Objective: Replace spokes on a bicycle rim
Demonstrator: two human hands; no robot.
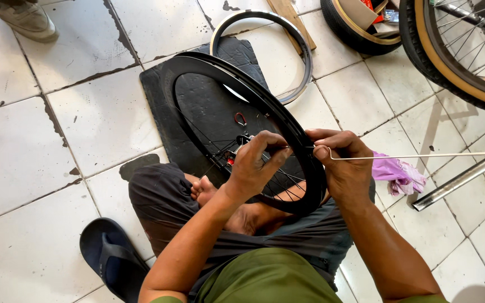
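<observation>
2 bare hands work at a black bicycle wheel [287, 126] standing on edge over the person's lap. Left hand [256, 165] reaches between the spokes near the hub, fingers curled, pinching something too small to tell. Right hand [341, 163] pinches a loose spoke [422, 156] against the rim. Beyond the right hand lies a pink rag [401, 175]; behind the wheel, a black mat [209, 112].

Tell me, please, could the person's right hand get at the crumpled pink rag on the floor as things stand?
Probably yes: the rag lies on bare tile just beside the right hand, with nothing between them. That hand is pinching a thin wire, though, so it would likely have to let go first.
</observation>
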